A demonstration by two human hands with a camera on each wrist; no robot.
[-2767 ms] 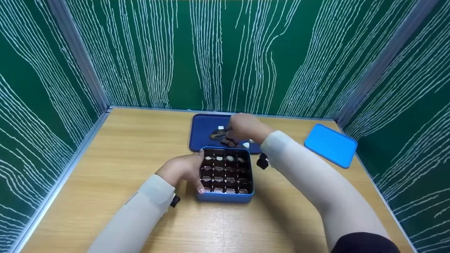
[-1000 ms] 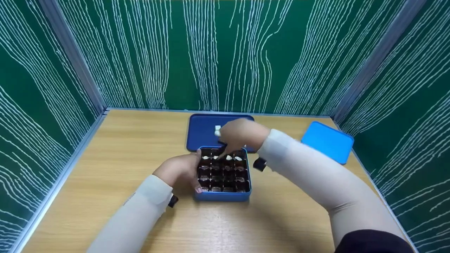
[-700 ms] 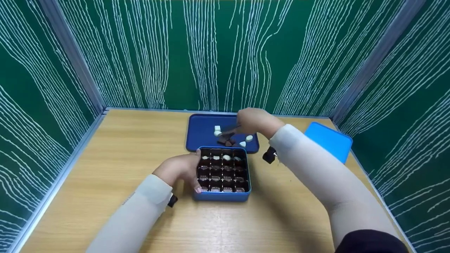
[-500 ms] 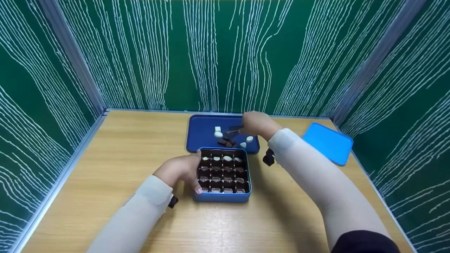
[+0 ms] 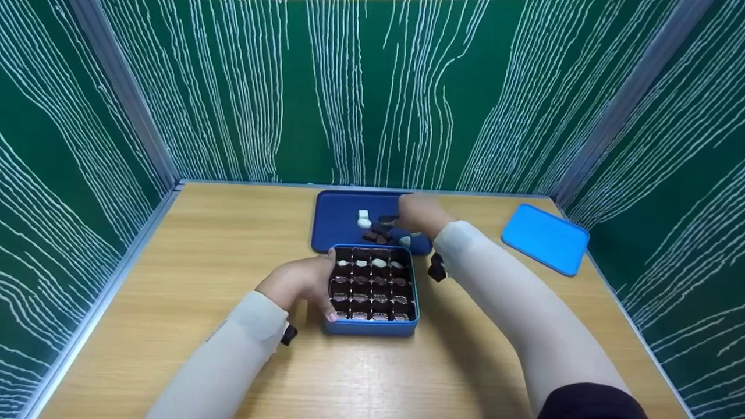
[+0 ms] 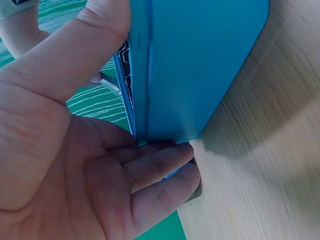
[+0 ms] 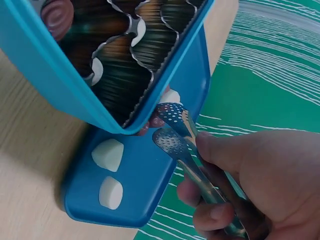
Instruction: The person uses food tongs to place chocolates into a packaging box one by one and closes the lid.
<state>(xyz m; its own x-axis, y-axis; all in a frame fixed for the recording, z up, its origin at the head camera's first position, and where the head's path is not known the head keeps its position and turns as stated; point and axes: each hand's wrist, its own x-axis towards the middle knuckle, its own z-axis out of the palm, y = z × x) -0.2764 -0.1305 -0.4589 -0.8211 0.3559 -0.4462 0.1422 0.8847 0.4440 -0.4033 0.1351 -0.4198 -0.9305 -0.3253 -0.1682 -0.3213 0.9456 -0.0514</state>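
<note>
Left sleeve point(image 5: 224, 355): pale off-white, close-fitting, ending at the wrist; bears a short line of small dark lettering point(image 5: 216, 330), illegible. Right sleeve point(image 5: 529, 320): same colour and fit; black garment sleeve point(image 5: 591, 401) above it. Left wrist block point(image 5: 289, 334) and right wrist block point(image 5: 436, 267): small, black. Left hand point(image 5: 302, 281) and right hand point(image 5: 421, 213): bare.

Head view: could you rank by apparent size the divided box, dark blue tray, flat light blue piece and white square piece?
1. Divided box and dark blue tray: too close to rank, the tray being partly hidden and farther off.
2. Flat light blue piece.
3. White square piece.
</note>
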